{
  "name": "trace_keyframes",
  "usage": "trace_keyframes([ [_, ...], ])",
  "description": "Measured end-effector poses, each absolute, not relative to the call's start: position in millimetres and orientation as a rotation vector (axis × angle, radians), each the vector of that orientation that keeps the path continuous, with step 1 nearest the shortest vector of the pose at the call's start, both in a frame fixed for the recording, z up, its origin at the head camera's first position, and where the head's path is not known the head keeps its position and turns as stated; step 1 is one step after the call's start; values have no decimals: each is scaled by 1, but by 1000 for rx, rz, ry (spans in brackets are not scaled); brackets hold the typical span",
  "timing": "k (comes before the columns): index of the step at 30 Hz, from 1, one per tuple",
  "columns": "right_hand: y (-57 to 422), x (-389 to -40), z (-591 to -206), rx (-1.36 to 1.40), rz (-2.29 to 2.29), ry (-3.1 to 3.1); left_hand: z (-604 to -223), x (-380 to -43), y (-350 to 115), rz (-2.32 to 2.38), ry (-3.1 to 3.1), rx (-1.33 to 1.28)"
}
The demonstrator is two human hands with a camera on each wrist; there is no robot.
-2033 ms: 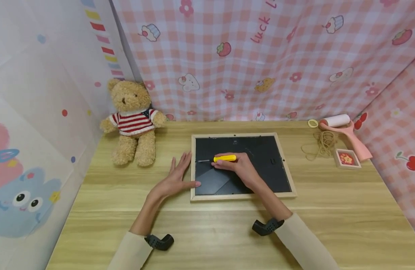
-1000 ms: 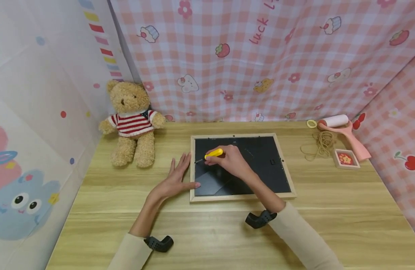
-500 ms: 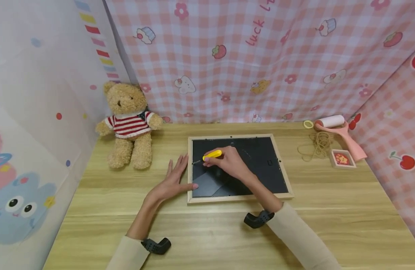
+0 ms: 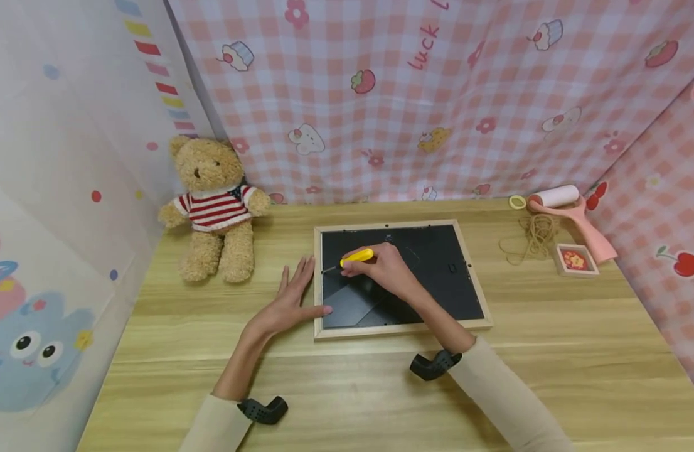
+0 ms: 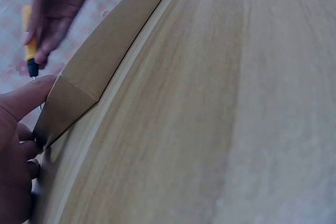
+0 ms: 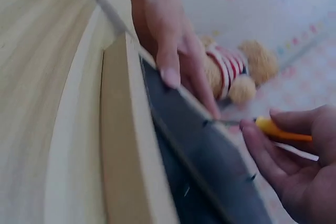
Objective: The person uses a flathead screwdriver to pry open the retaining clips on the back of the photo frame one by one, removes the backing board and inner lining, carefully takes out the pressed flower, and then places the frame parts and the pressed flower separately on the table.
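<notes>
A wooden picture frame lies face down on the table, its black backing board showing. Small dark tabs stand along the inner edges, and a hanger sits near the right side. My right hand pinches a yellow-handled screwdriver above the board. In the right wrist view the tip of the screwdriver is right at a tab on the left side. My left hand rests at the left side of the frame, fingers spread and fairly straight along its outside, thumb over the rim.
At the back left a teddy bear sits in a striped shirt. On the back right lie a yellow ring, a pink lint roller, a bundle of twine and a small box with a red picture. A checked curtain hangs behind the table.
From two seconds ago, my right hand has moved left and tilted the screwdriver, bringing its tip to the left edge of the frame. My left hand has stayed in place.
</notes>
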State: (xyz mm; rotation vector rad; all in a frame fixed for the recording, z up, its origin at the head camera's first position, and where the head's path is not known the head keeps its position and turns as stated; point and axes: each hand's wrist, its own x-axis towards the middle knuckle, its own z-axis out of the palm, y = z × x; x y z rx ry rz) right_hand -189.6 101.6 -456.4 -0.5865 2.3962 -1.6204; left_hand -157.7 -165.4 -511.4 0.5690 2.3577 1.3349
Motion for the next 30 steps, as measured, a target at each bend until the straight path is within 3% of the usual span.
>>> trace_keyframes([
  [8, 106, -202, -462, -616, -1601, 2357, -511, -157, -164, 1313, 2354, 546],
  [30, 37, -203, -404, -1111, -758, 2768, -532, -168, -169, 1396, 2326, 638],
])
